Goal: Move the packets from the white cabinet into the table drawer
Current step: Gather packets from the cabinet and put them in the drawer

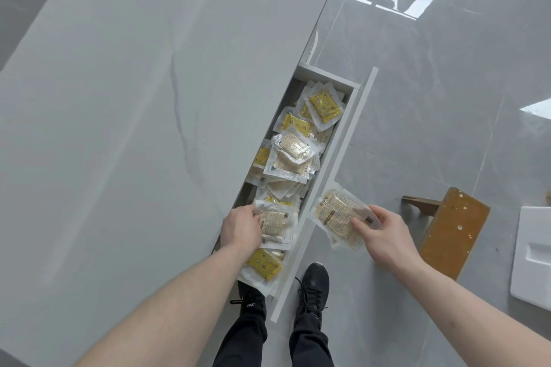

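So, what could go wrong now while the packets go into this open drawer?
The right hand holds clear plastic packets outside the white table drawer, over the grey tiled floor; some could slip and fall. The drawer's pile of packets looks high, so it may catch on closing. The left hand is inside the drawer.

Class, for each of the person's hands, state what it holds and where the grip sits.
Left hand grips a packet in the drawer by its left edge. Right hand holds a small stack of packets by its near right corner.
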The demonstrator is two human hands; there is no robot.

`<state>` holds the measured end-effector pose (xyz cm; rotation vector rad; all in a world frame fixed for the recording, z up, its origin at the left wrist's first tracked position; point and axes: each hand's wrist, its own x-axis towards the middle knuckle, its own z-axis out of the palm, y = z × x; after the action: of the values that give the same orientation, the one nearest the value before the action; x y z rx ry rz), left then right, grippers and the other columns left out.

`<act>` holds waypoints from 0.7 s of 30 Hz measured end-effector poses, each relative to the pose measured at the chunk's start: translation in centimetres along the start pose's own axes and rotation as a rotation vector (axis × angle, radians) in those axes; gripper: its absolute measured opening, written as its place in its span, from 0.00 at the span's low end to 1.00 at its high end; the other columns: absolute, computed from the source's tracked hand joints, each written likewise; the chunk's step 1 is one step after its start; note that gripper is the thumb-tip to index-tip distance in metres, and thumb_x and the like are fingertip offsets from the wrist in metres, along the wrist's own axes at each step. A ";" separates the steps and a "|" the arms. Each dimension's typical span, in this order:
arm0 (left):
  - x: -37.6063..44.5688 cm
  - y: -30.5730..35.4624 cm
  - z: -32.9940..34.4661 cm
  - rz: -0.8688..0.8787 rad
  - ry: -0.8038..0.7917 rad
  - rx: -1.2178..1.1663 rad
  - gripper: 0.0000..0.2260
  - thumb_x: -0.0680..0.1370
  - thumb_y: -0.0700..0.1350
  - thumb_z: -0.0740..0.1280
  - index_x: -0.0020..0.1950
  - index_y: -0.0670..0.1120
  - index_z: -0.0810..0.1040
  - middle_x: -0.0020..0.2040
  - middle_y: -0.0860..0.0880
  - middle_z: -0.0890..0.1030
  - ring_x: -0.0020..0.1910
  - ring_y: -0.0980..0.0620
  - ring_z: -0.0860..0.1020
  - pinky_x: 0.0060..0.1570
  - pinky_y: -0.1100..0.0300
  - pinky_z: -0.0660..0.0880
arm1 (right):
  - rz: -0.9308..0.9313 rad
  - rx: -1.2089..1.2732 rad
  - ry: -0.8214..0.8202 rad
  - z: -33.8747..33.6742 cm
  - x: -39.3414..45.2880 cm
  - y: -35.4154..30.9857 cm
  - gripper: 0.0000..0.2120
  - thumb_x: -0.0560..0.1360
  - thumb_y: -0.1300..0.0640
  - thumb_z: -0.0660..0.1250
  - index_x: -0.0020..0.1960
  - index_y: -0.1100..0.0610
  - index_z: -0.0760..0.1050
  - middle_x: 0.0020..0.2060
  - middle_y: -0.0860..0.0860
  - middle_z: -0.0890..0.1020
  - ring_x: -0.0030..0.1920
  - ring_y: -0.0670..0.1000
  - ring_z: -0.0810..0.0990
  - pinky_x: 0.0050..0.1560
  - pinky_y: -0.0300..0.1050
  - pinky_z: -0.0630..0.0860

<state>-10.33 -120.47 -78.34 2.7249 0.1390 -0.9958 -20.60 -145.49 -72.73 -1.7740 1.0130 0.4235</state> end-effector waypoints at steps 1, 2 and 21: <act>0.0 -0.2 0.1 0.010 -0.021 0.007 0.09 0.84 0.46 0.63 0.60 0.51 0.81 0.54 0.47 0.84 0.51 0.45 0.81 0.45 0.56 0.75 | 0.004 0.003 -0.002 0.0 0.1 -0.1 0.04 0.79 0.55 0.73 0.52 0.47 0.83 0.48 0.42 0.86 0.50 0.44 0.83 0.45 0.39 0.76; 0.0 -0.3 0.2 0.022 -0.055 0.017 0.13 0.84 0.45 0.63 0.67 0.50 0.78 0.58 0.46 0.83 0.56 0.44 0.81 0.50 0.54 0.77 | 0.006 0.005 -0.003 0.0 0.1 -0.3 0.05 0.79 0.55 0.73 0.52 0.47 0.83 0.48 0.42 0.86 0.50 0.45 0.84 0.46 0.40 0.76; 4.9 -2.0 -12.4 0.534 0.135 0.208 0.30 0.79 0.51 0.69 0.79 0.53 0.63 0.79 0.52 0.62 0.77 0.49 0.63 0.77 0.52 0.61 | -0.018 -0.043 -0.023 3.3 7.0 -10.6 0.10 0.81 0.55 0.69 0.62 0.51 0.81 0.59 0.47 0.84 0.58 0.52 0.82 0.59 0.50 0.80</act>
<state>0.78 -115.39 -72.70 2.7685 -0.6682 -0.6999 -7.57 -144.10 -72.63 -1.8117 0.9777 0.4564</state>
